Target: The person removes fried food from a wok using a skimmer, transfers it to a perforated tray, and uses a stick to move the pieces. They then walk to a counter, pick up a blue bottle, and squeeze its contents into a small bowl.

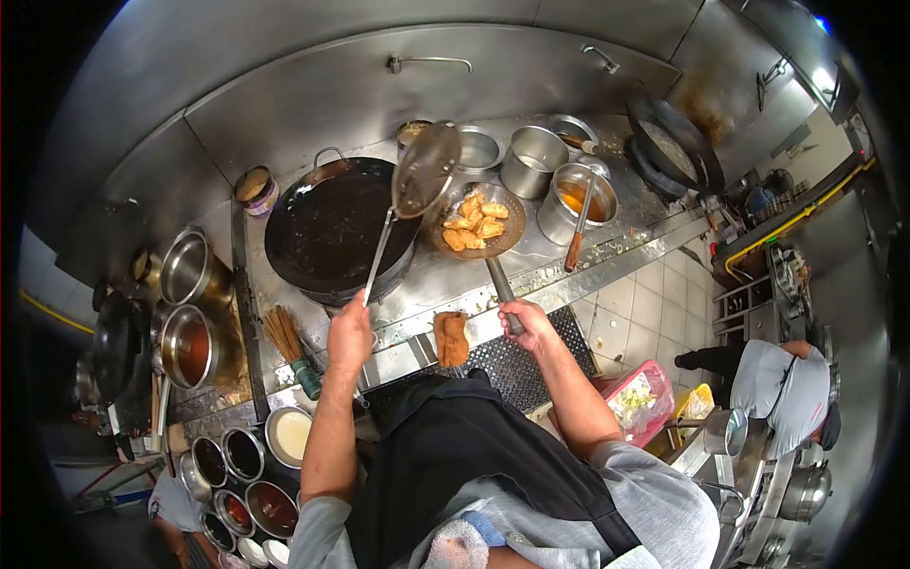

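Observation:
My left hand is closed round the thin metal handle of a long-handled mesh skimmer. Its round head is raised and tilted over the right rim of a large black wok of dark liquid. My right hand grips the thick grey handle of a perforated strainer. Golden fried pieces lie in the strainer's bowl, to the right of the wok and just below the skimmer head. A folded brown cloth hangs at the counter's front edge between my hands.
Metal pots stand behind the strainer. A pot of amber liquid with a wooden-handled ladle sits right of it. Another wok is far right. Sauce containers and a bamboo brush are on the left. A co-worker stands at the right.

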Demonstrator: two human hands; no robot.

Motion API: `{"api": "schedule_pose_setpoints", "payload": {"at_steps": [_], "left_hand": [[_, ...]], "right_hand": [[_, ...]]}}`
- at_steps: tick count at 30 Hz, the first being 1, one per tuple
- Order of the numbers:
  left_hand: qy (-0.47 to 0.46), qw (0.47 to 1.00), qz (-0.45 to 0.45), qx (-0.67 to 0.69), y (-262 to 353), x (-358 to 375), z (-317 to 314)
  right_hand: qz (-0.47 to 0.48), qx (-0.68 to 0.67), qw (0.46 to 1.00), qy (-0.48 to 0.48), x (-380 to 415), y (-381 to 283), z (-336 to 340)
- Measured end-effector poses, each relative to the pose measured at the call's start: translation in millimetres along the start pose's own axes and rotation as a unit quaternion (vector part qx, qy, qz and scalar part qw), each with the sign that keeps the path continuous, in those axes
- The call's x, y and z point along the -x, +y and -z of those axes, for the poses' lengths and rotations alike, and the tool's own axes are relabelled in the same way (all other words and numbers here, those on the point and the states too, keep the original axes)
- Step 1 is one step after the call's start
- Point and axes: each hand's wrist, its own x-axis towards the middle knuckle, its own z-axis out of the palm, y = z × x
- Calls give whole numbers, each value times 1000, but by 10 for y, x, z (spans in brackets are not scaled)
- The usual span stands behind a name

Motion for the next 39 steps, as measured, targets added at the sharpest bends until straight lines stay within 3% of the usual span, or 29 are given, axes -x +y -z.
{"api": "schedule_pose_setpoints", "payload": {"at_steps": [2,4,7,10,12,16,18,21,22,24,26,29,30,32,34,37,39], "left_hand": [[0,981,149,128,-128,33,133],[46,970,175,162,-469,123,253],[94,893,325,299,-736,240,776],[170,866,341,324,-1271,365,1262],[200,842,373,336,-1628,450,1609],[209,761,436,433,-2211,566,2242],[181,732,426,500,-2407,669,2451],[250,666,444,545,-2424,843,2456],[260,660,446,546,-2352,948,2332],[468,674,455,345,-2125,1198,2053],[510,728,405,215,-1964,1652,1594],[532,730,350,248,-1249,2326,553],[501,730,410,220,-720,2424,327],[514,677,443,285,-245,2868,-258],[537,610,516,273,218,3303,-651],[614,556,531,180,971,3918,-864],[670,531,504,121,1329,4424,-950]], "right_hand": [[-3,10,1000,8,-118,-2,41],[-1,-6,1000,-4,-286,16,114],[-33,5,999,1,-559,70,202],[-58,-30,998,3,-655,132,255],[-71,-24,996,-44,-766,208,414],[-83,19,996,-26,-779,317,498],[-93,37,995,-13,-874,325,563],[-101,73,992,10,-941,342,722],[-99,93,991,8,-991,326,734],[-118,112,987,-14,-1089,340,859],[-113,117,987,-10,-1088,316,912],[-114,138,983,-37,-1145,270,1088],[-137,137,979,-55,-1230,224,1196],[-160,164,963,-140,-1351,93,1427],[-181,156,957,-163,-1364,-31,1496],[-219,228,939,-135,-1472,-122,1551],[-209,297,932,6,-1768,-115,1797]]}}
